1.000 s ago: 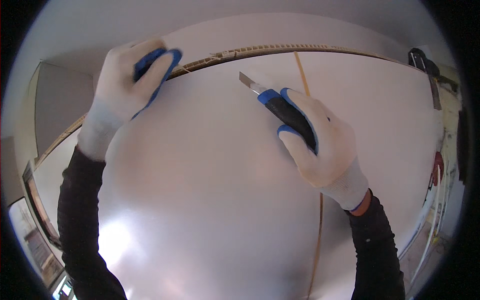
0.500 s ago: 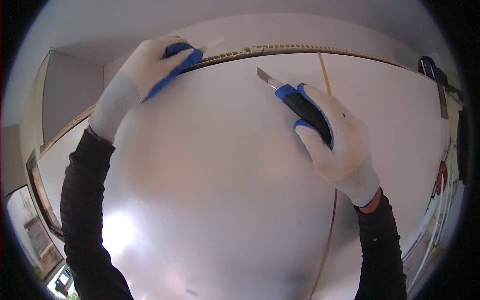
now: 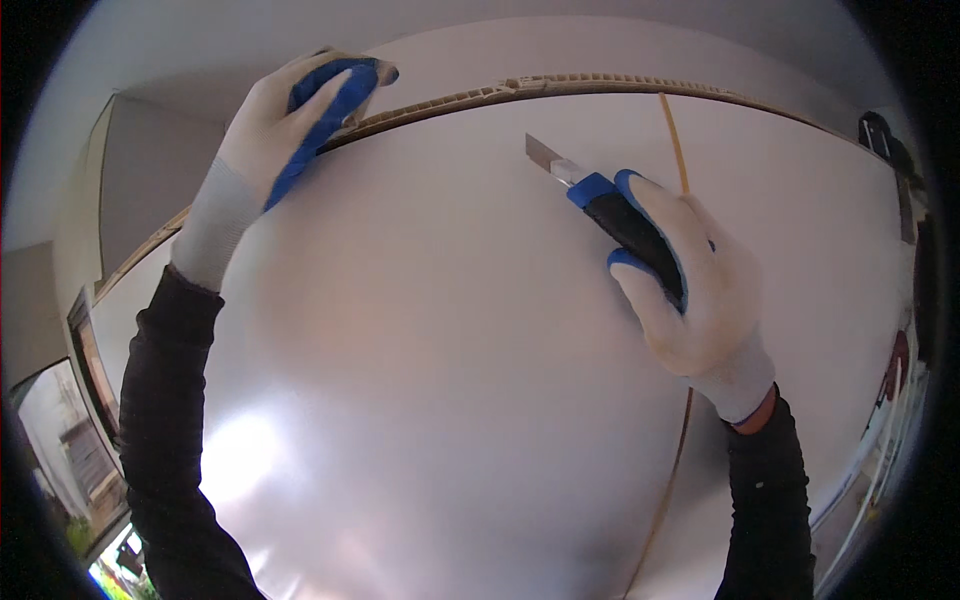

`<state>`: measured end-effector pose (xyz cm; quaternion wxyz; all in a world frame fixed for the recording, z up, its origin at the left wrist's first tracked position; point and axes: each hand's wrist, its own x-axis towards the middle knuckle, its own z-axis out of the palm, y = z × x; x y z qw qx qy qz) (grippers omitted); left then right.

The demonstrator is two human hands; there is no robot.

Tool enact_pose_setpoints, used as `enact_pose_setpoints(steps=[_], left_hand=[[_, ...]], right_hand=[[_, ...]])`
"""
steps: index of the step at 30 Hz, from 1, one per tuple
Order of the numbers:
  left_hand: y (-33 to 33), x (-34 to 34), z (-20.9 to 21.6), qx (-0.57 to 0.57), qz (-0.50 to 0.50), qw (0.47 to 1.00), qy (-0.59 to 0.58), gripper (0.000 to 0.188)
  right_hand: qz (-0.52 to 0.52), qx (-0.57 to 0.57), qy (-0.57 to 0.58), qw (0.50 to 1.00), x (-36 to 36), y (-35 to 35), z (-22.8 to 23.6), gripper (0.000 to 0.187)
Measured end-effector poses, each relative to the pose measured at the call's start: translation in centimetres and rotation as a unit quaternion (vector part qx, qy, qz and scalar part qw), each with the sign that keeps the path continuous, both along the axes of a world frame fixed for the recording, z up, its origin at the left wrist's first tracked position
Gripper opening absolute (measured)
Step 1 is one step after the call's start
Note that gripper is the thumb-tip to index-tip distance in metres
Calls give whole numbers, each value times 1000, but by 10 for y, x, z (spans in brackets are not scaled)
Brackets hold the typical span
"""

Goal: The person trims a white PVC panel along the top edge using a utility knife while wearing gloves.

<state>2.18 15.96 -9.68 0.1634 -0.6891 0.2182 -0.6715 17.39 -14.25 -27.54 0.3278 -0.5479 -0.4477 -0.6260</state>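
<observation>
A large glossy white panel (image 3: 440, 380) fills most of the view, its tan ribbed far edge (image 3: 600, 82) curving across the top. My left hand (image 3: 290, 115), in a white glove with blue fingertips, grips that far edge at the upper left. My right hand (image 3: 690, 290), gloved the same way, holds a blue and black utility knife (image 3: 610, 205) with its blade out. The blade tip points up and left over the white surface, near a thin tan seam (image 3: 676, 150) that runs down the panel.
A grey wall (image 3: 560, 25) rises behind the panel. Dark tools (image 3: 885, 140) lie at the far right edge, with red and white items (image 3: 895, 370) lower on the right. A framed opening (image 3: 90, 370) shows at the lower left.
Both hands have shifted rightward and a little up in the picture. The knife stays in my right hand, its blade nearer the far edge. My left hand keeps its hold on the edge.
</observation>
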Motion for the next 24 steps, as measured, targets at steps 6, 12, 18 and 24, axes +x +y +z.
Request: enact_pose_setpoints(steps=[6,12,18,24], left_hand=[[-14,-24,-2,-49,109,976,183,28],[-8,-6,-10,171,103,977,-78,26],[-27,-30,18,-81,29,992,-88,26],[-33,-92,22,-102,-121,983,90,28]], right_hand=[[34,-3,14,999,-1,-2,0,50],[-5,-6,8,1000,-4,-5,4,50],[33,-5,5,999,-12,-24,10,50],[55,-6,-20,998,-12,-25,11,51]])
